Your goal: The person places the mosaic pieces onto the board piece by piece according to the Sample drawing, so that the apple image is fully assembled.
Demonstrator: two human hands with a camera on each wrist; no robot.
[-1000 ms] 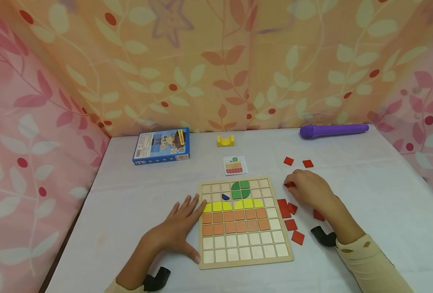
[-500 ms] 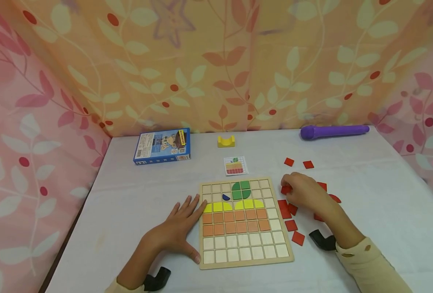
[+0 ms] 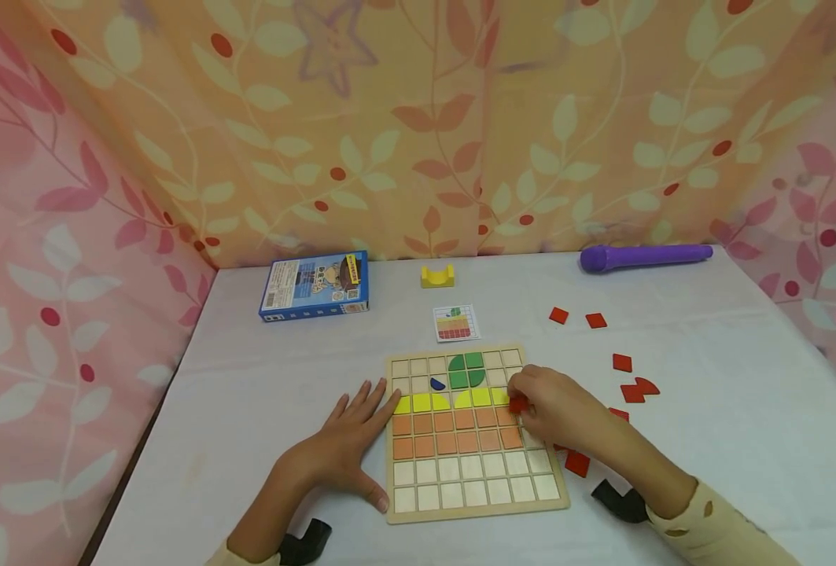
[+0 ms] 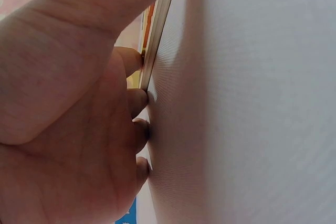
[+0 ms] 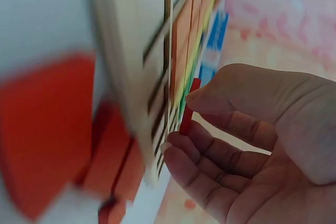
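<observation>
A wooden grid board [image 3: 474,515] lies on the white table, with orange, yellow, green and dark blue pieces in its cells. Its two lowest rows show bare wood. My left hand [image 3: 340,448] rests spread at the board's left edge, index fingertip and thumb tip at the frame. Over the right side of the board, my right hand [image 3: 559,405] pinches a red square tile [image 3: 517,404] between thumb and fingers; the right wrist view shows this tile [image 5: 190,107] edge-on, above the grid. Loose red tiles [image 3: 577,464] lie right of the board, some hidden under my right forearm.
Behind the board lies a pattern card [image 3: 456,323], with a yellow notched block [image 3: 437,276] farther back. A blue box [image 3: 314,285] stands at the back left, a purple microphone-shaped object [image 3: 646,257] at the back right. More red pieces [image 3: 622,362] are scattered on the right.
My right hand has picked up a red tile from the pieces on the right and carried it left, over the board's right side. My left hand has stayed at the board's edge.
</observation>
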